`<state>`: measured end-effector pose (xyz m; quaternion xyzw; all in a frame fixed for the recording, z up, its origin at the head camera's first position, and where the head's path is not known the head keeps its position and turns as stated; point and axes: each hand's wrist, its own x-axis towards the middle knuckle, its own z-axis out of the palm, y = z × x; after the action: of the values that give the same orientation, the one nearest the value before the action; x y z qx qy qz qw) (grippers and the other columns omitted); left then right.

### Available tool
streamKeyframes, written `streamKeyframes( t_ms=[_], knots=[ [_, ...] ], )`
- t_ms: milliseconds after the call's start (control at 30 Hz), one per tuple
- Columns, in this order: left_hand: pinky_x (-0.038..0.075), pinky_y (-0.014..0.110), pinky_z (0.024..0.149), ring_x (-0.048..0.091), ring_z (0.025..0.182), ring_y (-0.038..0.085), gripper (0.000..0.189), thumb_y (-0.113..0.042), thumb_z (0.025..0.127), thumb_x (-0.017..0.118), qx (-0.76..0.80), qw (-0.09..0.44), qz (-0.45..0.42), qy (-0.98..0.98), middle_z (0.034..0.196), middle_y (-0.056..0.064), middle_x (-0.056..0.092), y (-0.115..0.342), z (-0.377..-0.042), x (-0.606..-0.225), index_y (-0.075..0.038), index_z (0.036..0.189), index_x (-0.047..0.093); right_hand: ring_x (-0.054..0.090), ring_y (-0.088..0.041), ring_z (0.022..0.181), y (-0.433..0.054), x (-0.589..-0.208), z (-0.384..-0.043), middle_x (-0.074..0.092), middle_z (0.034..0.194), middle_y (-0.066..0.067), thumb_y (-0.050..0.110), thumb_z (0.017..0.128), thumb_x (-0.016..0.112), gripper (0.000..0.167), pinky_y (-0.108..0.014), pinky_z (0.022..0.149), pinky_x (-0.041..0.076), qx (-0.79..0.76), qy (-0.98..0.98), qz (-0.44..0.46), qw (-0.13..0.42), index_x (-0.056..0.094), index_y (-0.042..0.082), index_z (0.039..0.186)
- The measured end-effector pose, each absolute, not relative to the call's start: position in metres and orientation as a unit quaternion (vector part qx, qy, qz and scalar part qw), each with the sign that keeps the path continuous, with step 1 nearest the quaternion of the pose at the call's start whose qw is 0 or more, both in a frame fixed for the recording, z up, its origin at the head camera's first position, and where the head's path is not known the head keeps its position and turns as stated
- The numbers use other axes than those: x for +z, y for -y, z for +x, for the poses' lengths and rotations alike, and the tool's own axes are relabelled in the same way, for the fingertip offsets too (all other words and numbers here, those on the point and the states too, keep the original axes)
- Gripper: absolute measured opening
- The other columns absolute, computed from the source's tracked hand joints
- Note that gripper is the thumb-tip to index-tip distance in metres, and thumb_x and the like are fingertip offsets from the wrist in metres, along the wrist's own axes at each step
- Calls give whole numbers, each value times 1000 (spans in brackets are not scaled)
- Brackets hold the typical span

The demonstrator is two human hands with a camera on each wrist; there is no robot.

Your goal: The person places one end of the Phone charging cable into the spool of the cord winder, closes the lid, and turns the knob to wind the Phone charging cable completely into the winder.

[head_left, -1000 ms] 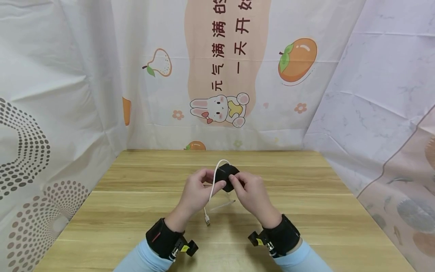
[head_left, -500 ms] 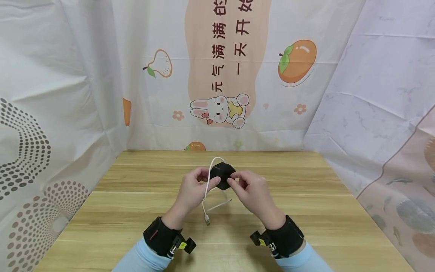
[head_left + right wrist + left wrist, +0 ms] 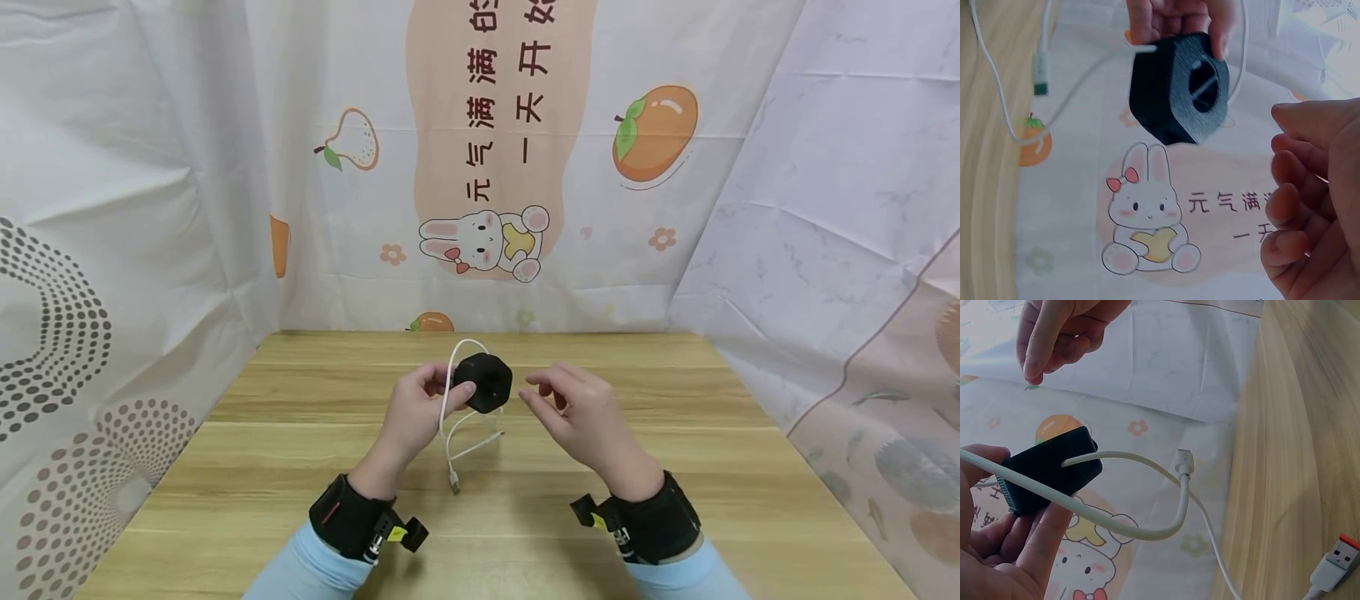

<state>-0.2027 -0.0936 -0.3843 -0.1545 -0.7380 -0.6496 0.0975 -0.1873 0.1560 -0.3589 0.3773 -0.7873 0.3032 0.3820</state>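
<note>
My left hand (image 3: 408, 410) pinches a black hexagonal block (image 3: 489, 383) between thumb and fingers, above the table. In the right wrist view a round opening shows in the block's face (image 3: 1213, 119). A white charging cable (image 3: 1116, 522) comes out through the block's side and loops across the left hand. One end carries a USB-A plug (image 3: 1332, 569) with an orange tip, which hangs low. The smaller plug (image 3: 1184, 462) at the other end dangles close by. My right hand (image 3: 577, 417) is apart from the block, fingers loosely curled with nothing in them.
The wooden table (image 3: 300, 500) spreads beneath both hands. A printed cloth (image 3: 600, 275) with a rabbit and fruit hangs at its back edge, and more cloth hangs along the left (image 3: 187, 250) and right (image 3: 825, 250) sides.
The right hand has let go of the block and drawn away to the right. My left hand has moved slightly left with it, and the block's face has turned toward the head camera.
</note>
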Motion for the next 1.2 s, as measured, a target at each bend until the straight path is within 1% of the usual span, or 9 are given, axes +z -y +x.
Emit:
streamKeyframes(
  t_ms=[133, 333, 500, 667, 767, 900, 933, 1100, 1200],
  knots=[
    [56, 27, 68, 66, 83, 26, 26, -19, 89, 82, -662, 81, -154, 729, 91, 11, 65, 94, -203, -384, -1, 104, 71, 51, -15, 61, -162, -355, -186, 66, 85, 1, 19, 93, 77, 13, -24, 52, 42, 294, 795, 360, 389, 75, 9, 100],
    [61, 37, 74, 70, 82, 27, 25, -14, 89, 81, -679, 60, -164, 713, 93, 12, 67, 91, -203, -385, 1, 106, 71, 51, -14, 62, -165, -352, -185, 67, 89, 0, 14, 87, 81, 16, -25, 52, 42, 276, 802, 352, 396, 75, 10, 101],
    [60, 44, 77, 72, 83, 25, 27, -10, 90, 79, -682, 39, -176, 709, 96, 14, 69, 88, -204, -389, 4, 112, 70, 53, -14, 63, -165, -353, -185, 66, 92, 2, 17, 87, 81, 17, -26, 53, 45, 257, 809, 351, 395, 75, 10, 102],
    [59, 52, 78, 72, 83, 26, 28, -11, 91, 78, -673, 28, -180, 717, 98, 15, 68, 85, -203, -391, 4, 113, 70, 57, -14, 65, -160, -358, -187, 66, 92, 0, 22, 89, 80, 18, -30, 55, 50, 218, 821, 357, 389, 75, 9, 101],
    [60, 50, 76, 71, 82, 26, 28, -13, 90, 79, -666, 27, -183, 723, 97, 14, 68, 84, -202, -392, 3, 112, 70, 61, -14, 69, -154, -364, -188, 66, 91, -1, 24, 89, 80, 19, -31, 56, 51, 206, 825, 362, 383, 75, 9, 99],
    [61, 45, 74, 70, 81, 26, 26, -14, 90, 80, -660, 29, -186, 727, 96, 13, 69, 82, -200, -393, 2, 109, 71, 65, -14, 74, -146, -372, -189, 66, 89, -1, 22, 87, 82, 17, -32, 59, 54, 198, 827, 366, 378, 75, 8, 94],
    [60, 47, 75, 70, 81, 26, 25, -14, 90, 80, -659, 30, -186, 728, 96, 12, 69, 82, -200, -392, 1, 108, 72, 64, -14, 73, -144, -375, -189, 65, 88, -1, 22, 87, 82, 16, -32, 58, 54, 195, 827, 366, 379, 75, 8, 92],
    [60, 41, 71, 69, 81, 24, 24, -18, 88, 81, -637, 43, -189, 746, 93, 8, 69, 80, -198, -392, -4, 106, 73, 59, -12, 65, -135, -385, -191, 61, 79, 1, 19, 86, 82, 12, -29, 52, 50, 185, 826, 358, 394, 75, 8, 85],
    [54, 31, 66, 67, 81, 22, 24, -22, 88, 82, -617, 57, -190, 762, 91, 6, 70, 81, -197, -391, -6, 105, 74, 57, -11, 62, -132, -387, -190, 60, 76, 2, 18, 85, 81, 12, -28, 49, 47, 188, 827, 345, 401, 74, 9, 81]
  ],
)
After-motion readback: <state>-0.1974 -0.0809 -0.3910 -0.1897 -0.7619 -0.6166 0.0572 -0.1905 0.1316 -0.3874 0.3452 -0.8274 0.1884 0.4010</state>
